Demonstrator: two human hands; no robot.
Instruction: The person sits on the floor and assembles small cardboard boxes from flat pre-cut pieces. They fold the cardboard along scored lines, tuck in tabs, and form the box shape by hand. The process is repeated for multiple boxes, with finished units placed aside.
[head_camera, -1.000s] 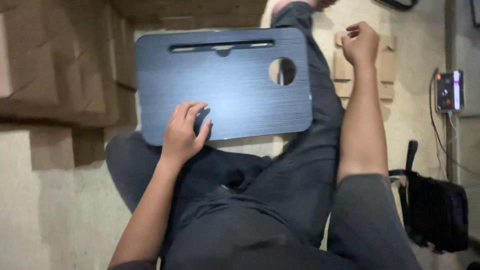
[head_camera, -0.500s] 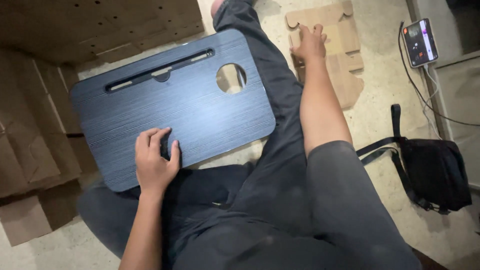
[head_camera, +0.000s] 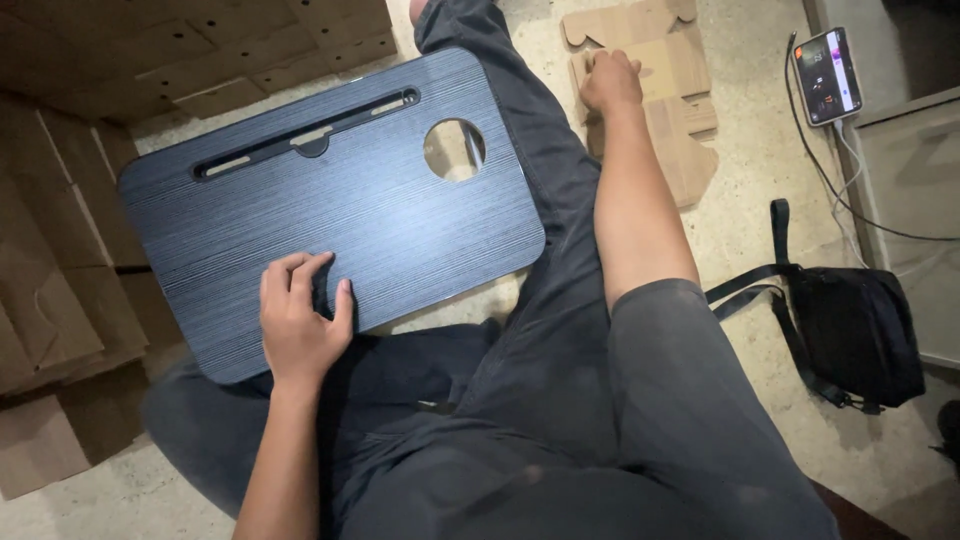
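Resting across the lap, dark blue wood-grain lap tray with a long slot and a round hole (head_camera: 330, 215), tilted, far end toward the flattened brown cardboard sheets (head_camera: 120, 50); left hand (head_camera: 300, 325) pressing on its near edge, fingers curled over the board, thumb side clamping; right hand (head_camera: 610, 82) closed in a loose fist on the tan die-cut cardboard pieces (head_camera: 680, 130) on the floor; best kept steady by holding the near edge firmly; upright phone with a lit screen (head_camera: 826, 76) at far right, cabled; black strap bag (head_camera: 850, 330) beside the knee.
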